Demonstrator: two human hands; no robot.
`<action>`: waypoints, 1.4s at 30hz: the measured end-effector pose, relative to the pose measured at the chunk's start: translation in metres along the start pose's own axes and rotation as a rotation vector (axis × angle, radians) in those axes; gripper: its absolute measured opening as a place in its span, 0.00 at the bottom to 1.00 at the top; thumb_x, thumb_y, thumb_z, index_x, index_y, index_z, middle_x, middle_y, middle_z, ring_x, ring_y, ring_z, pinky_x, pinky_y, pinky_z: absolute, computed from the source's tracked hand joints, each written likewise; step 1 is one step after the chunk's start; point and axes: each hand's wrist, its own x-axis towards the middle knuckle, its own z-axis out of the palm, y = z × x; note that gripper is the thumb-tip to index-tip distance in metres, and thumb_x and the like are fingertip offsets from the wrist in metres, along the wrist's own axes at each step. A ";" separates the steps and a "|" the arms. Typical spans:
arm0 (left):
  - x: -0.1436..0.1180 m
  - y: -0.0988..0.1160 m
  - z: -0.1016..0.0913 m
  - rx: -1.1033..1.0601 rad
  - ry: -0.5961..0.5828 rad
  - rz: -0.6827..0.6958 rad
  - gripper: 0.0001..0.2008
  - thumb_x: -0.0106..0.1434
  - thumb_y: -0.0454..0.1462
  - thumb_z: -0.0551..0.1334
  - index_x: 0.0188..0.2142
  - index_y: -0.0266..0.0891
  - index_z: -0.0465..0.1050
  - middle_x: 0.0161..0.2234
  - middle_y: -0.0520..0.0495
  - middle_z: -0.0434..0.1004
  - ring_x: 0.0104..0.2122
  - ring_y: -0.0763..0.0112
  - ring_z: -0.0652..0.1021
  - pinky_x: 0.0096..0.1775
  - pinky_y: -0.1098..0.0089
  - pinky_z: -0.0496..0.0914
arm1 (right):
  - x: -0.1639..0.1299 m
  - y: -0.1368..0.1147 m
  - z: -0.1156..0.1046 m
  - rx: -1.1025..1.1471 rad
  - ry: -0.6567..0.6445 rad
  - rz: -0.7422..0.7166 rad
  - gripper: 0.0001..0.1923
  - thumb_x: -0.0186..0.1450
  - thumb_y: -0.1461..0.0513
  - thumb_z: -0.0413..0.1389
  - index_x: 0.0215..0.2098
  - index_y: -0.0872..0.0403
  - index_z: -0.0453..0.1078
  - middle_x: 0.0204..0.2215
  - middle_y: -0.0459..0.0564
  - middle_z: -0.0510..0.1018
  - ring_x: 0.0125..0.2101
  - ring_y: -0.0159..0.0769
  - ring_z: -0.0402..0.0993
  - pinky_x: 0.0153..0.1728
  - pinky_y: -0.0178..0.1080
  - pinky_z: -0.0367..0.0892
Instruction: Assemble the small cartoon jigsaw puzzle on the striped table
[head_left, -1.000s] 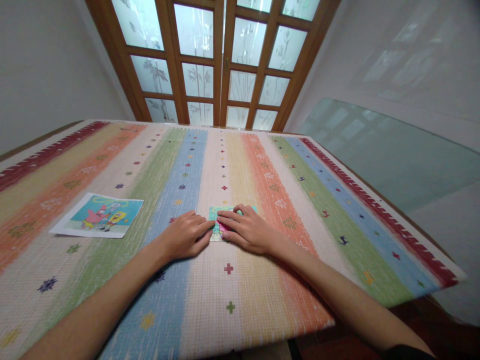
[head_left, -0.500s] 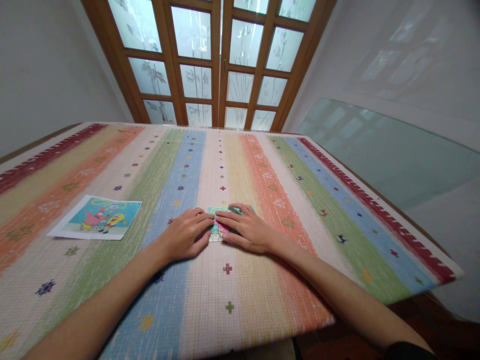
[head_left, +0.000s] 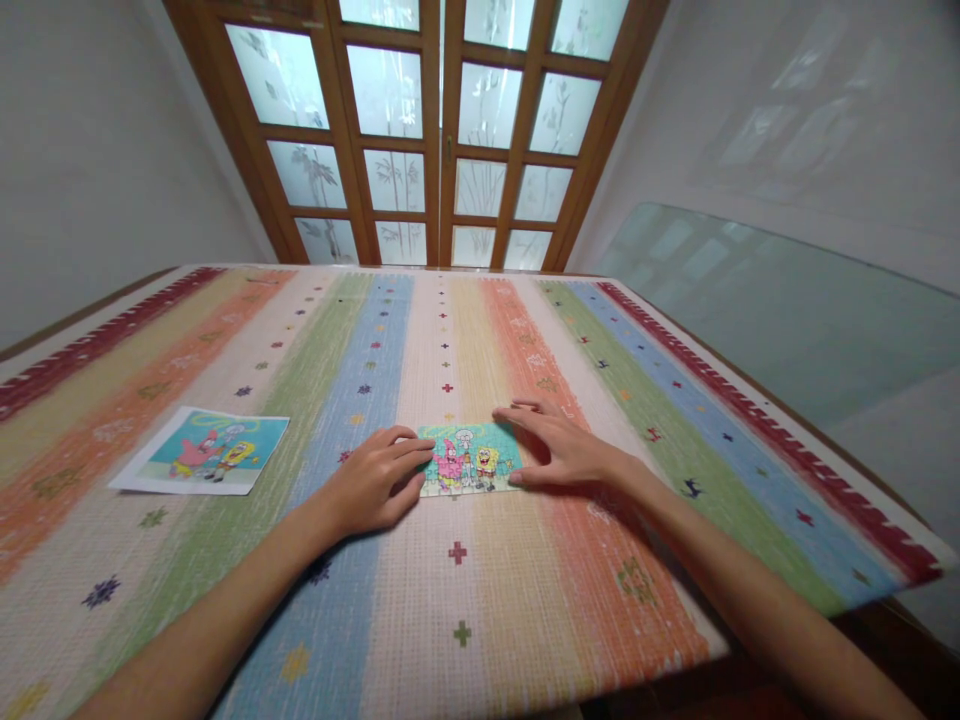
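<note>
A small jigsaw puzzle point(head_left: 466, 460) lies flat on the striped tablecloth in front of me, its pieces joined into a picture of cartoon characters. My left hand point(head_left: 377, 477) holds the puzzle's left edge, fingers together on top and thumb by the lower corner, covering that edge. At the right edge is my right hand point(head_left: 564, 447), its thumb by the lower corner and its fingers spread near the upper one. To the left lies a white printed sheet point(head_left: 202, 450) with a matching cartoon picture.
The tablecloth point(head_left: 420, 620) with coloured stripes covers a large table. Wooden doors point(head_left: 441, 150) with frosted panes stand beyond the far edge. A pale glass panel point(head_left: 750, 290) leans by the right wall.
My right hand has moved right off the puzzle, and its fingers have spread, uncovering the picture. My left hand stays at the left edge. The view has tilted up slightly.
</note>
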 end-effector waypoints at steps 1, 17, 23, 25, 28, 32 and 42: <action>-0.001 -0.001 0.001 -0.012 -0.007 -0.010 0.13 0.70 0.34 0.57 0.50 0.39 0.76 0.50 0.43 0.82 0.50 0.55 0.76 0.49 0.51 0.76 | -0.002 0.000 0.002 0.025 0.006 0.010 0.51 0.60 0.42 0.66 0.75 0.46 0.53 0.68 0.57 0.66 0.68 0.61 0.56 0.65 0.65 0.60; -0.006 -0.001 -0.001 -0.012 -0.012 -0.175 0.30 0.69 0.43 0.63 0.67 0.41 0.59 0.59 0.37 0.73 0.57 0.51 0.75 0.57 0.50 0.72 | -0.013 0.002 0.016 0.193 0.117 0.078 0.73 0.50 0.44 0.74 0.78 0.44 0.32 0.65 0.57 0.71 0.66 0.60 0.60 0.65 0.65 0.55; -0.010 -0.006 0.002 0.044 -0.132 -0.288 0.47 0.64 0.55 0.66 0.73 0.42 0.46 0.65 0.33 0.66 0.61 0.43 0.71 0.60 0.44 0.67 | -0.012 -0.003 0.016 0.175 0.129 0.085 0.70 0.52 0.46 0.73 0.78 0.44 0.33 0.64 0.55 0.73 0.63 0.60 0.62 0.63 0.65 0.57; -0.011 -0.006 0.004 0.028 -0.143 -0.323 0.49 0.64 0.56 0.65 0.74 0.44 0.41 0.65 0.35 0.67 0.62 0.43 0.70 0.60 0.44 0.66 | -0.012 -0.005 0.015 0.155 0.133 0.081 0.69 0.53 0.47 0.73 0.78 0.44 0.34 0.64 0.55 0.73 0.62 0.60 0.62 0.62 0.65 0.58; -0.011 -0.006 0.004 0.003 -0.148 -0.348 0.52 0.64 0.57 0.65 0.75 0.46 0.36 0.65 0.37 0.68 0.62 0.44 0.70 0.61 0.45 0.64 | -0.012 -0.007 0.015 0.136 0.134 0.064 0.66 0.54 0.47 0.72 0.78 0.45 0.37 0.64 0.55 0.73 0.62 0.59 0.62 0.62 0.64 0.59; -0.010 -0.007 0.003 -0.019 -0.159 -0.347 0.52 0.64 0.56 0.65 0.75 0.47 0.34 0.67 0.37 0.67 0.63 0.44 0.69 0.62 0.44 0.63 | -0.013 -0.006 0.015 0.145 0.115 0.062 0.64 0.55 0.47 0.71 0.78 0.45 0.38 0.63 0.54 0.74 0.62 0.58 0.62 0.62 0.64 0.59; -0.011 -0.009 0.004 -0.001 -0.173 -0.331 0.49 0.65 0.57 0.65 0.74 0.45 0.39 0.67 0.33 0.64 0.63 0.43 0.68 0.60 0.45 0.65 | -0.009 -0.010 0.020 0.140 0.124 0.089 0.60 0.56 0.44 0.71 0.77 0.43 0.45 0.63 0.55 0.74 0.62 0.60 0.64 0.61 0.64 0.61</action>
